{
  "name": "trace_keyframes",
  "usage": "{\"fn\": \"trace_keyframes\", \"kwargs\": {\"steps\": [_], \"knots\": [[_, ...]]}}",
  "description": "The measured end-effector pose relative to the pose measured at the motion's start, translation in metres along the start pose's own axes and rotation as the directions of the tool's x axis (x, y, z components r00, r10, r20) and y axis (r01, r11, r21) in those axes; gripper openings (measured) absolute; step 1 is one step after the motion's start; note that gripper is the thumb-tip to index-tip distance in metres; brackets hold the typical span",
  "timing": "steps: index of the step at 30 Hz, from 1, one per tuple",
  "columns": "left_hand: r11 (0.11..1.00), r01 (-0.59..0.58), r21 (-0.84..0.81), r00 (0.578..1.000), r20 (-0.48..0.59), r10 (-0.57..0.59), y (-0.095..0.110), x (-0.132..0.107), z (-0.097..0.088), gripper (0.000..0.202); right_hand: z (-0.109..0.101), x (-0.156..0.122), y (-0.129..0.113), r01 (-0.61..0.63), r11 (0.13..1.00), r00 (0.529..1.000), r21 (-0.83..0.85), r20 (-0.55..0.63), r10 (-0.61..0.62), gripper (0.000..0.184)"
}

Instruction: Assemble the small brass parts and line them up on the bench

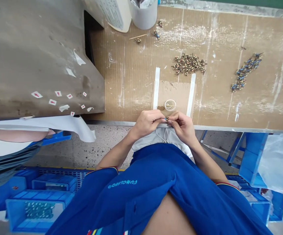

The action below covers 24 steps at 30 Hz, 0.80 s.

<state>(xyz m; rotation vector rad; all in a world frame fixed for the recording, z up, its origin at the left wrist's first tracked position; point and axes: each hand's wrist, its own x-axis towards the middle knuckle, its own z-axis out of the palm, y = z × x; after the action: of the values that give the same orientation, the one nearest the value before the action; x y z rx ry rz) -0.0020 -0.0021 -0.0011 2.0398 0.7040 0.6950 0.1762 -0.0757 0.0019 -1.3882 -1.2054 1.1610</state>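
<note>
The left hand [146,124] and right hand [182,126] pinch a small brass fitting [167,119] in closed fingertips above the near edge of the cardboard-covered bench [131,81]. The blue shirt [151,173] bears white lettering, roughly "FUNCLINCO".

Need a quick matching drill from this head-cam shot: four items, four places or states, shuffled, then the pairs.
Items
1. Left hand
2. Pile of brass-coloured parts
3. Pile of blue-and-metal parts
4. Red-arrow labels

Places or states
A. On the grey sheet left of the bench
B. Toward the right end of the cardboard-covered bench
C. Pinching a small metal part with the right hand
D. Straight ahead, beyond the taped patch

Pairs: 1-C, 2-D, 3-B, 4-A
</note>
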Motion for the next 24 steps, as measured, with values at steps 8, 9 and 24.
{"fn": "trace_keyframes", "kwargs": {"steps": [8,9,24], "knots": [[0.998,-0.024,0.056,0.999,0.029,0.023,-0.007,-0.002,0.004,0.028,0.005,0.001,0.003,0.077,0.99,0.997,-0.119,-0.018,-0.08,0.021],[0.998,-0.005,0.06,0.999,0.04,0.002,-0.007,-0.002,0.004,0.028,0.005,0.001,0.003,0.069,0.991,0.997,-0.114,-0.025,-0.072,0.02],[0.927,0.3,-0.225,0.941,-0.088,-0.326,0.012,-0.012,-0.008,0.025,-0.059,0.005,-0.005,-0.113,0.993,0.947,-0.037,-0.307,0.096,0.026]]}}
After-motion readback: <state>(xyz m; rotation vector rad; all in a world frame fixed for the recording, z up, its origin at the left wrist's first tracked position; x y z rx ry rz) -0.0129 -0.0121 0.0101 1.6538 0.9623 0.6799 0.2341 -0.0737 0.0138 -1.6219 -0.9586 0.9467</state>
